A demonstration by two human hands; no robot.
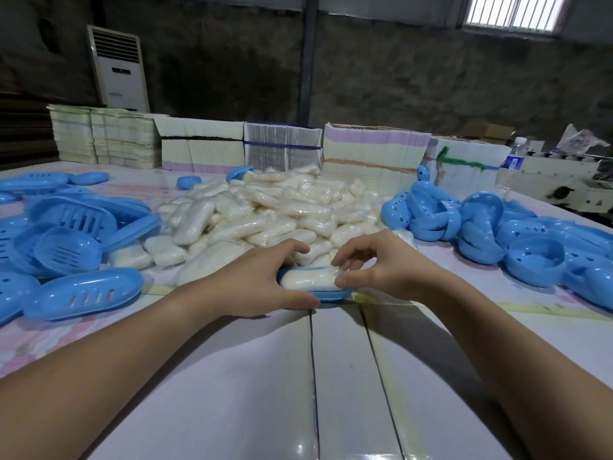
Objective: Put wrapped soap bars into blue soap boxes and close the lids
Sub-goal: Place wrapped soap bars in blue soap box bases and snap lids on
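A blue soap box base (331,295) sits on the table in front of me with a wrapped white soap bar (310,278) lying in it. My left hand (262,283) grips the base's left end, thumb along its near rim. My right hand (374,265) holds the right end of the soap bar, thumb and curled fingers on its wrapper. Behind them lies a big heap of wrapped soap bars (265,210).
Blue slotted box halves (73,234) are piled at the left, one (83,293) lying close by. More blue halves (497,234) are heaped at the right. Stacks of flat cartons (282,151) line the table's far edge. A water bottle (515,157) stands at the back right.
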